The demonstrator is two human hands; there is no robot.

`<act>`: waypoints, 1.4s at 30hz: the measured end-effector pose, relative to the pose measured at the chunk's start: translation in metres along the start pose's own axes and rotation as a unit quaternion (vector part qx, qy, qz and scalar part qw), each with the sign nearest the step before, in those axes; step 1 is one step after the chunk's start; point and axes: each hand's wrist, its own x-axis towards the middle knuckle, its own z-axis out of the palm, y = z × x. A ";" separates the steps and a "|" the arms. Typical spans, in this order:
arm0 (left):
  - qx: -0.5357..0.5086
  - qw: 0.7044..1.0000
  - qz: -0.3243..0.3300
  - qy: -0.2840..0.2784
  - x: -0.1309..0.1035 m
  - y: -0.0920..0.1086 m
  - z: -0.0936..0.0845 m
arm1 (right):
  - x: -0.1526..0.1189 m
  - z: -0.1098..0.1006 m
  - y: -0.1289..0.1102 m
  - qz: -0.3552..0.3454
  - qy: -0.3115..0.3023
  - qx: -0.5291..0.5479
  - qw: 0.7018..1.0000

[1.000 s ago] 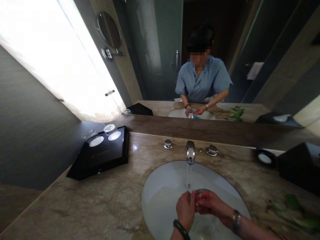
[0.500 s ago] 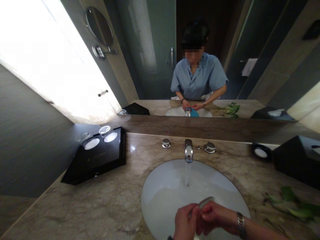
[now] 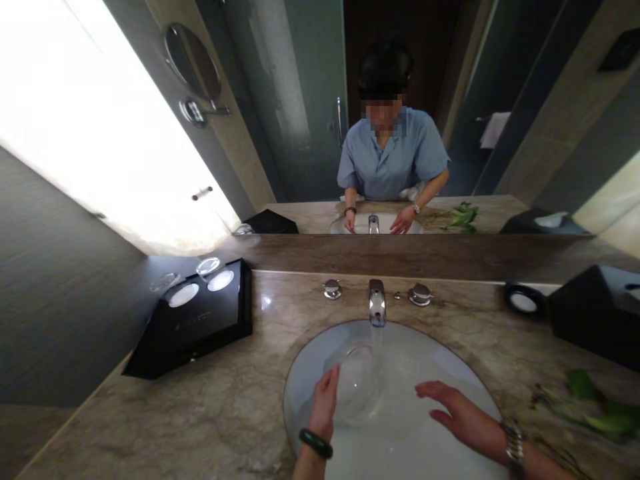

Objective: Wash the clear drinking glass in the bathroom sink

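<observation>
My left hand [image 3: 323, 403] grips a clear drinking glass [image 3: 358, 383] and holds it under the water running from the chrome faucet [image 3: 377, 302], over the white sink basin [image 3: 310, 363]. My right hand [image 3: 457, 413] hovers open above the right side of the basin, fingers spread, holding nothing. A dark bangle sits on my left wrist and a metal watch on my right wrist. The mirror ahead reflects me in a blue shirt with both hands at the basin.
A black tray [image 3: 200, 320] with round white lids and a glass stands at the left on the marble counter [image 3: 220, 407]. Two chrome tap knobs [image 3: 333, 289] flank the faucet. Black boxes [image 3: 595, 320] and green leaves [image 3: 595, 407] lie at the right.
My hands were together low over the basin around a small object. Now they are apart: the left holds the glass under the stream, the right has let go and opened.
</observation>
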 end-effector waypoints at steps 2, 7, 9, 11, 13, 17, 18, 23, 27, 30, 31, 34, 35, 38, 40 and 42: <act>0.004 0.999 0.011 -0.034 0.003 0.006 0.002 | 0.002 0.000 -0.001 0.032 -0.031 -0.006 0.999; 0.064 0.996 0.038 -0.043 0.004 0.005 0.014 | 0.010 -0.005 -0.032 0.057 -0.004 -0.042 0.997; 0.102 0.993 0.048 -0.042 0.005 0.004 0.017 | 0.025 -0.003 -0.049 0.014 0.001 -0.070 0.997; 0.162 0.983 0.063 -0.055 0.007 0.005 0.020 | 0.047 0.003 -0.060 -0.044 -0.062 -0.122 0.990; 0.245 0.964 0.073 -0.068 0.009 0.006 0.021 | 0.072 0.010 -0.063 -0.075 -0.148 -0.181 0.969; 0.319 0.941 0.086 -0.072 0.012 0.001 0.016 | 0.104 0.013 -0.061 -0.072 -0.155 -0.220 0.960; 0.297 0.949 0.084 -0.069 0.012 -0.001 0.013 | 0.106 0.011 -0.062 -0.070 -0.153 -0.212 0.963; 0.185 0.982 0.020 -0.026 0.009 -0.008 0.002 | 0.086 0.002 -0.071 -0.091 -0.225 -0.089 0.966; 0.135 0.989 -0.056 -0.024 0.013 -0.005 0.015 | 0.068 0.010 -0.069 0.005 -0.282 0.233 0.931; 0.128 0.989 -0.059 -0.040 0.022 -0.004 0.028 | 0.059 0.021 -0.066 0.081 -0.265 0.430 0.859; 0.131 0.989 -0.059 -0.041 0.025 -0.004 0.031 | 0.057 0.024 -0.065 0.094 -0.244 0.454 0.852; 0.134 0.988 -0.063 -0.045 0.031 -0.006 0.035 | 0.048 0.028 -0.068 0.133 -0.168 0.503 0.837; 0.133 0.988 -0.065 -0.046 0.031 -0.007 0.035 | 0.046 0.028 -0.070 0.142 -0.147 0.512 0.835; 0.118 0.989 -0.066 -0.054 0.029 -0.009 0.035 | 0.039 0.024 -0.071 0.134 -0.122 0.516 0.837; 0.109 0.990 -0.067 -0.061 0.027 -0.010 0.034 | 0.037 0.022 -0.068 0.114 -0.146 0.512 0.839; 0.107 0.990 -0.070 -0.065 0.025 -0.012 0.034 | 0.038 0.022 -0.063 0.095 -0.173 0.508 0.838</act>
